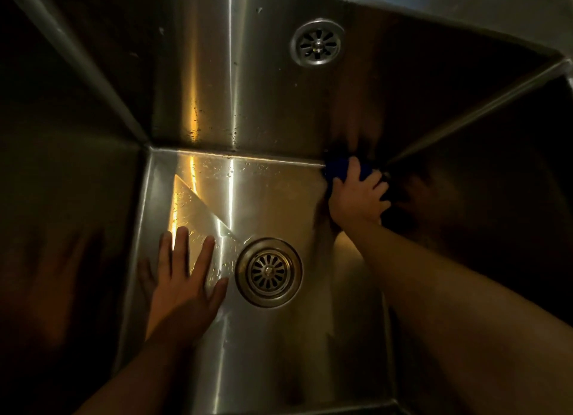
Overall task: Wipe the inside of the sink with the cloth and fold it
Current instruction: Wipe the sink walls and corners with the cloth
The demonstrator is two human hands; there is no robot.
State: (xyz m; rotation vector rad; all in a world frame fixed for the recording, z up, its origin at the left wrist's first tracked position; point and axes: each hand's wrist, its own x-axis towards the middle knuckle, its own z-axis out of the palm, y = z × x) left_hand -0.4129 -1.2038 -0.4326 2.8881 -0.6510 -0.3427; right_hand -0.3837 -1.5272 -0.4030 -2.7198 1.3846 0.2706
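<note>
Reaching down into the single steel sink [273,352], two bare forearms come in from the near edge. The left hand [186,278] lies flat on the sink floor, its fingers [183,247] straight and spread, just beside the one drain strainer [268,272]. Farther in, the right hand [356,197] has its fingers curled over the one dark blue cloth [341,166], bunched and pushed into the far right corner where floor and back wall meet. Higher on the back wall sits a second round strainer shape [317,42], likely a reflection, with water droplets [198,129] scattered to its left.
</note>
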